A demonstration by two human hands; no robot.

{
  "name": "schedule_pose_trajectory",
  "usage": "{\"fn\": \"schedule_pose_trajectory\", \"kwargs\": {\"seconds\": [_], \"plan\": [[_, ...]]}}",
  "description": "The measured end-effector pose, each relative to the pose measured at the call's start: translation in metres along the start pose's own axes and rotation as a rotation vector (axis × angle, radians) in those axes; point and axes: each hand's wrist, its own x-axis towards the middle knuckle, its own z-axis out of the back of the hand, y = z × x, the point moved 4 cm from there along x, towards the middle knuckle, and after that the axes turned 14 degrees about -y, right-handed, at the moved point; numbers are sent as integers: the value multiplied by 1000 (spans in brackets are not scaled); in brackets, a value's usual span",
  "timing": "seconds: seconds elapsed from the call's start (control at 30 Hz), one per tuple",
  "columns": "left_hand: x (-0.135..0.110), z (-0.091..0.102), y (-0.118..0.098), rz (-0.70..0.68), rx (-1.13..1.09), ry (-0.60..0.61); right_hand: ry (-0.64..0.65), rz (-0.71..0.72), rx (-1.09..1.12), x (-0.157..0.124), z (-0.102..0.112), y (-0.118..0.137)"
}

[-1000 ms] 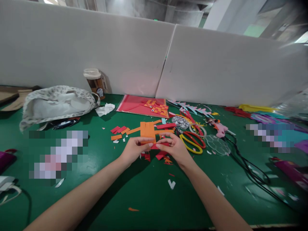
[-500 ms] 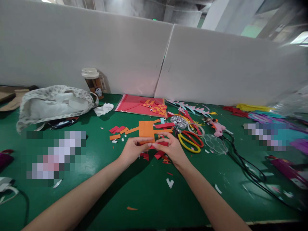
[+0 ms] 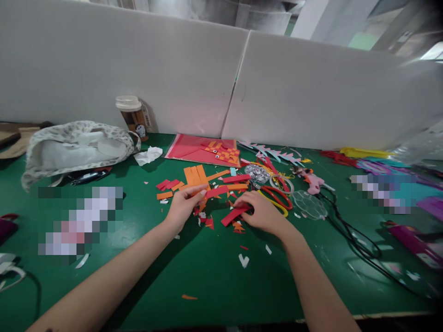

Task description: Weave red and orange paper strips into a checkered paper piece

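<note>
My left hand [image 3: 181,205] is closed on an orange sheet of paper [image 3: 194,175] cut into strips, thumb and fingers pinching its near edge. A short red strip [image 3: 217,191] sticks out to the right from that hold, apparently running across the orange paper. My right hand [image 3: 260,208] is closed at the far end of a separate red paper strip [image 3: 232,216], low over the table; its fingertips are partly hidden. Paper scraps [image 3: 209,223] in red, orange and white lie between and below the hands. Scissors with yellow and red handles [image 3: 284,210] lie partly behind my right hand.
A red sheet in a clear sleeve [image 3: 187,150] bears woven orange-red paper fish [image 3: 226,156]. To the right are a pink glue gun [image 3: 314,183] and black cables [image 3: 349,235]. A lidded cup [image 3: 133,120] and a patterned fabric bag [image 3: 81,145] stand at the back left.
My hands have moved apart. The right hand has gone from the orange paper to a red strip on the right; the left still holds the paper, now tilted with its slits showing.
</note>
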Motion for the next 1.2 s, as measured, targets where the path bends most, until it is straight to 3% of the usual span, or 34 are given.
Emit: {"fn": "schedule_pose_trajectory", "kwargs": {"seconds": [0.13,0.3,0.4,0.5,0.6,0.7,0.83,1.0,1.2], "plan": [[-1,-1,2,13,-8,24,-94,-51,-42,3,1,-1],[0,-2,4,-30,13,76,-512,-107,44,3,17,7],[-1,-2,5,-21,4,71,-738,-301,305,-1,21,6],[-3,-3,4,-4,-2,71,-845,-529,704,-3,14,-1],[-5,-5,2,9,18,72,-770,-716,1002,-1,1,-7],[-6,-6,1,23,51,80,-641,-806,1119,-1,-10,-10],[-7,-8,-2,-22,71,99,-520,-835,1173,0,-20,-7],[-9,-8,-4,-73,98,168,-499,-885,1275,1,-22,0],[-9,-10,-2,-93,3,240,-462,-831,1272,1,-18,5]]}}
